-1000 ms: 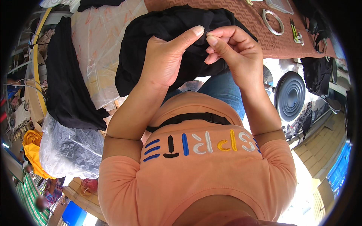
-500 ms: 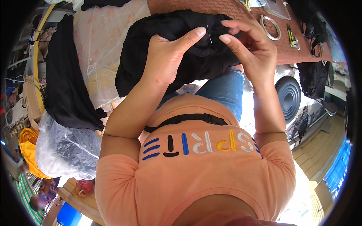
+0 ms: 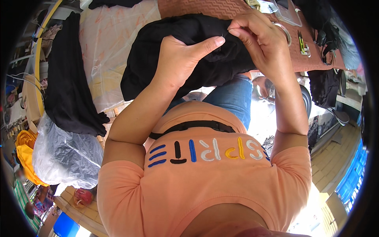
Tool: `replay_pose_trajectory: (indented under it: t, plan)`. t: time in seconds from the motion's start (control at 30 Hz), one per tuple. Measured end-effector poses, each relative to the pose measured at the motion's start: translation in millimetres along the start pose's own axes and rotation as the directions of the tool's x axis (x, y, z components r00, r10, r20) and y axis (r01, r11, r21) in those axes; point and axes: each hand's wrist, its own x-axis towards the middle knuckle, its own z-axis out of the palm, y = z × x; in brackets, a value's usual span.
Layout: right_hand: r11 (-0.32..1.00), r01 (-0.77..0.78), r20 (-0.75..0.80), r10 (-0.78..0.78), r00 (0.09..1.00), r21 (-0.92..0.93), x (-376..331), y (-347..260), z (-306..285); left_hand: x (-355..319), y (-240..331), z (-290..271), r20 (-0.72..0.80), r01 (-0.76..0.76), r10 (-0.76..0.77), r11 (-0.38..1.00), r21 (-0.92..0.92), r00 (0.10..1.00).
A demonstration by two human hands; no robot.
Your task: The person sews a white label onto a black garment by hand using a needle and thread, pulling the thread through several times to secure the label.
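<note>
Both hands have moved farther out since a moment ago, and the right hand (image 3: 262, 41) has slid over to the far edge of the black cloth (image 3: 185, 51). Nearest is the orange shirt (image 3: 205, 181), filling the low middle. Past it are blue jeans (image 3: 233, 98). On the near left sits a grey plastic bag (image 3: 63, 152) next to something yellow (image 3: 25, 152), so that side is crowded. On the right there is open wooden floor (image 3: 335, 158) with room to move.

Farther out, the left hand (image 3: 181, 59) grips the black cloth, fingers curled shut around a bunch of it, thumb pointing right. The right hand pinches the cloth's far edge with fingertips closed tight. Whether something thin is in that pinch, I cannot tell. The cloth is dark, soft and crumpled, held up over the lap, near the edge of the brown table (image 3: 189, 8). Left of it lies clear plastic sheet (image 3: 106, 47) and another black cloth piece (image 3: 67, 91). A metal ring (image 3: 286, 33) sits on the table far right.
</note>
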Motion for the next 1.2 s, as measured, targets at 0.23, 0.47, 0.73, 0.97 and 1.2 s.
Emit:
replay_pose_trajectory:
  t: [0.23,0.47,0.73,0.97,1.2]
  plan:
    - [0.976,0.035,0.161,-0.001,0.987,-0.213,15.4,-11.5,-5.9,-0.2,1.3,0.0,0.062,-0.030,0.025,0.996,0.082,0.998]
    - [0.990,-0.014,0.138,0.034,0.990,-0.140,9.6,-8.4,-8.4,1.0,6.3,-4.4,0.013,0.021,-0.023,0.993,0.119,1.000]
    - [0.963,0.054,0.202,0.001,0.979,-0.265,20.8,-14.4,-8.5,3.3,-0.3,-4.3,0.061,-0.086,0.078,0.986,0.142,0.995]
    - [0.974,-0.057,0.153,0.092,0.984,-0.220,8.5,-14.5,-1.2,9.6,-7.6,-11.4,-0.112,0.068,-0.074,0.996,-0.051,0.991]
    - [0.991,-0.073,0.231,0.045,0.972,0.111,-8.8,-13.6,-1.6,16.1,1.6,-9.1,-0.158,0.183,-0.192,0.981,-0.066,0.969]
